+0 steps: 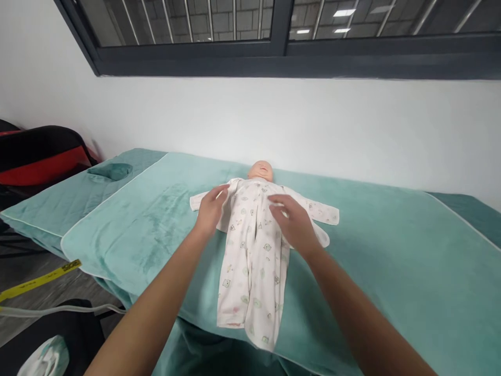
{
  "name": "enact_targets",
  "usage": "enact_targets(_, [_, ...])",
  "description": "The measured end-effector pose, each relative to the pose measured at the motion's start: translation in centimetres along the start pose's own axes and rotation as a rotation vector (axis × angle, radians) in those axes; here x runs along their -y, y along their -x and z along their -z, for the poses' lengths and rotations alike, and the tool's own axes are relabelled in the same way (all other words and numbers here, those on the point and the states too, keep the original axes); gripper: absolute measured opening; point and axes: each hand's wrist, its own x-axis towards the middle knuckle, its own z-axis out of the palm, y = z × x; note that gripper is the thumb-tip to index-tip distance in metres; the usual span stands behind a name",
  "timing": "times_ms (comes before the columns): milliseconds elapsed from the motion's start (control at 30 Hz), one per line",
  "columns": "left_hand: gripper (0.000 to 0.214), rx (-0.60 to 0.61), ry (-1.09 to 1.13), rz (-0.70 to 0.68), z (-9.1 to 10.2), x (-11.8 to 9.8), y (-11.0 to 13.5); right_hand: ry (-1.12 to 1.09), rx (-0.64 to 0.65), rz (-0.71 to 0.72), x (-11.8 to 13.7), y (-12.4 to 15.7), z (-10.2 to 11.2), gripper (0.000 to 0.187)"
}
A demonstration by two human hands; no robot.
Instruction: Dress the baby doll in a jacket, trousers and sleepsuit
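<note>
A baby doll lies on its back on the green padded bed, its head toward the wall. White printed baby clothes cover its body, with the sleeves spread out to both sides and the long lower part reaching the bed's near edge. My left hand is over the clothes' left side near the shoulder, fingers apart. Above the chest on the right side is my right hand, its fingers loosely curved and apart. Neither hand visibly holds anything. The doll's arms and legs are hidden by the cloth.
The green bed cover extends right and left, with a face hole at the left end. A white wall and dark window frame stand behind. Lower left are a black chair, a white bundle and yellow tape.
</note>
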Motion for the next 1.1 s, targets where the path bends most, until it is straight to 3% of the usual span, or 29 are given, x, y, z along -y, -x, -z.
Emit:
enact_targets(67, [0.031,0.042,-0.074,-0.014,-1.0,-0.2,-3.5,-0.026,-0.013,-0.084,-1.5,-3.8,-1.0,0.023])
enact_targets(200, [0.025,0.267,-0.229,0.015,-2.2,1.1,-8.1,-0.003,0.014,-0.148,-5.1,-8.9,-2.3,0.021])
enact_targets(333, [0.02,0.47,-0.149,-0.051,-1.8,3.3,-9.7,-0.043,0.038,-0.226,-7.9,-10.3,-2.9,0.023])
enact_targets(467, [0.015,0.536,-0.16,-0.055,-1.3,4.4,-10.6,-0.063,0.114,-0.246,-8.9,-10.4,-2.7,0.027])
enact_targets(600, [0.014,0.487,-0.169,-0.054,-2.1,5.1,-11.3,-0.062,0.126,-0.263,-9.0,-10.7,-2.8,0.028])
enact_targets(700, [0.012,0.319,-0.213,-0.065,-3.5,5.7,-11.0,0.016,-0.025,-0.295,-9.2,-10.7,-3.4,0.026])
enact_targets(800, [0.012,0.143,-0.408,-0.102,-4.8,6.3,-10.4,0.054,-0.151,-0.289,-9.4,-10.6,-4.0,0.025])
enact_targets(933, [0.012,0.108,-0.539,-0.317,-4.7,7.0,-9.5,-0.053,-0.154,-0.234,-9.5,-9.9,-4.4,0.021])
enact_targets(1100, [0.017,0.036,-0.646,-0.607,-2.4,7.3,-6.6,-0.019,-0.255,-0.188,-9.7,-6.8,-3.9,0.024])
